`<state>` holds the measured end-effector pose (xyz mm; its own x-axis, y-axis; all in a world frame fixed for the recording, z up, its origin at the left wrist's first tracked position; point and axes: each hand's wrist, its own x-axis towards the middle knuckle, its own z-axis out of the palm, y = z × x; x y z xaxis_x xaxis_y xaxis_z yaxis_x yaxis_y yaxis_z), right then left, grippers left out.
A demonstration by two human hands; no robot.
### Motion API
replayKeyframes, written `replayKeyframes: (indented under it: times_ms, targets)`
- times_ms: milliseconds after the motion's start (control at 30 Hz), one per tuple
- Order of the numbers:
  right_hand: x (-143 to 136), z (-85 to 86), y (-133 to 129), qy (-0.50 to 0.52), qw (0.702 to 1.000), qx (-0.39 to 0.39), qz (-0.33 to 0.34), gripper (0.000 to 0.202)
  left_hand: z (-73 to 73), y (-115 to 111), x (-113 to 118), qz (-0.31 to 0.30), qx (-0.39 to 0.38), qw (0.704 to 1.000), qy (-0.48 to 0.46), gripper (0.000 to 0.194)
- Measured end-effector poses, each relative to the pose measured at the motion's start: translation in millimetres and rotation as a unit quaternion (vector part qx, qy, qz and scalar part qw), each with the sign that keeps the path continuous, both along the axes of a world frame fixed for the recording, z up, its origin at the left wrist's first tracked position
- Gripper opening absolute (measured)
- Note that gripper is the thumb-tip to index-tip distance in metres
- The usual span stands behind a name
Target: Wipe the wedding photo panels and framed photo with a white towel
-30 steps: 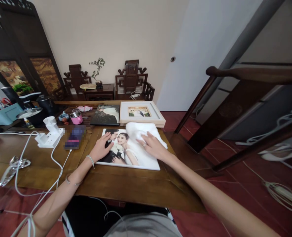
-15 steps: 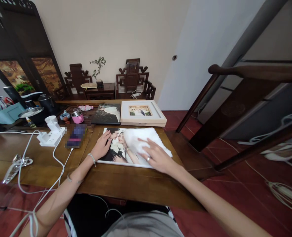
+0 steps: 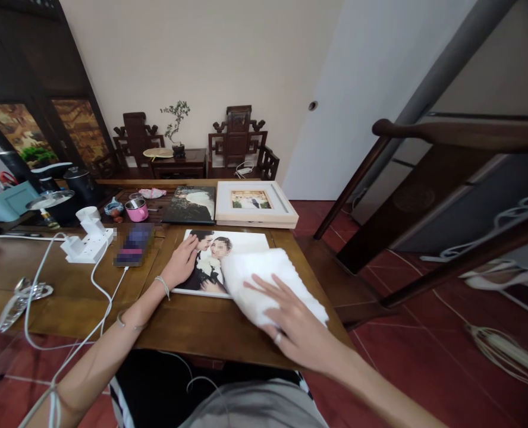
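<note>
A photo panel showing a couple lies flat on the wooden table. My left hand rests on the panel's left edge with its fingers extended. Under my right hand is a white cloth; the fingers are spread flat on top of it. The cloth covers the panel's lower right part and reaches past its edge over the tabletop.
Behind the panel lie a dark photo panel and a light framed picture. To the left are a phone, a power strip with cables, a pink cup and a clear hair clip. A wooden chair stands at the right.
My right hand and the cloth have moved down and to the right, uncovering the panel's upper right part. My left hand stays on the panel's left edge. The view has shifted slightly.
</note>
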<state>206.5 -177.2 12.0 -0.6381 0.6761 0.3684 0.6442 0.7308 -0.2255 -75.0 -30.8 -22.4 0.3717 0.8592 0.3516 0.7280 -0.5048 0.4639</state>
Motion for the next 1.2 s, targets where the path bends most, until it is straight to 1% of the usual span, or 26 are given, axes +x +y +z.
replayKeyframes:
  times_ms: [67,100,167,233,400,467,500,567,600,667,800,867,900,933,1000,1067,1200]
  targets:
    - [-1,2.9,-16,-0.012,0.999,-0.006,0.033,0.021,0.7,0,1,0.000,-0.003,1.000,0.001,0.046]
    - [-1,3.9,-17,-0.018,0.999,-0.008,0.041,0.021,1.4,-1,1,0.001,-0.003,1.000,0.001,0.046]
    - [1,4.8,-8,-0.021,0.999,-0.008,0.038,0.022,2.6,-1,2,0.002,-0.003,1.000,0.005,0.046]
    - [4,4.0,17,-0.019,1.000,-0.006,0.010,0.023,3.5,-1,1,0.001,-0.004,1.000,0.010,0.047]
    - [9,-3.0,95,-0.023,0.995,0.009,-0.095,0.028,3.3,-1,-1,-0.011,-0.006,1.000,0.018,0.047]
    - [7,-5.2,111,-0.034,0.992,0.013,-0.123,0.028,2.9,0,-1,-0.014,-0.005,1.000,0.017,0.046]
    - [5,-5.9,114,-0.042,0.990,0.014,-0.133,0.028,2.7,0,-2,-0.014,-0.005,1.000,0.016,0.046]
    - [0,-6.3,105,-0.056,0.989,0.013,-0.140,0.026,2.5,0,-1,-0.013,-0.007,1.000,0.017,0.047]
    - [-3,-6.3,95,-0.060,0.989,0.011,-0.136,0.026,2.3,0,-1,-0.012,-0.008,1.000,0.016,0.047]
    - [-9,-5.7,67,-0.060,0.991,0.011,-0.118,0.025,1.6,0,0,-0.010,-0.008,1.000,0.011,0.047]
    - [-19,-2.8,6,-0.053,0.998,0.013,-0.043,0.021,-0.4,0,1,-0.007,-0.007,1.000,0.000,0.046]
    - [-24,-0.1,-11,-0.059,0.998,0.001,-0.002,0.018,-0.6,1,1,-0.005,-0.007,1.000,0.002,0.046]
    - [-25,1.5,-14,-0.062,0.998,-0.005,0.012,0.018,-0.3,1,1,-0.004,-0.008,1.000,0.004,0.046]
    - [-26,3.0,-13,-0.065,0.998,-0.009,0.019,0.018,0.2,1,1,-0.004,-0.008,1.000,0.007,0.046]
    - [-26,5.5,1,-0.066,0.998,-0.011,0.014,0.021,1.6,0,1,-0.007,-0.008,1.000,0.011,0.046]
    - [-25,6.8,25,-0.064,0.998,-0.011,-0.011,0.023,3.0,-1,1,-0.008,-0.007,1.000,0.010,0.046]
    - [-21,6.7,82,-0.057,0.995,-0.006,-0.086,0.026,4.0,-1,1,-0.010,0.001,1.000,0.005,0.045]
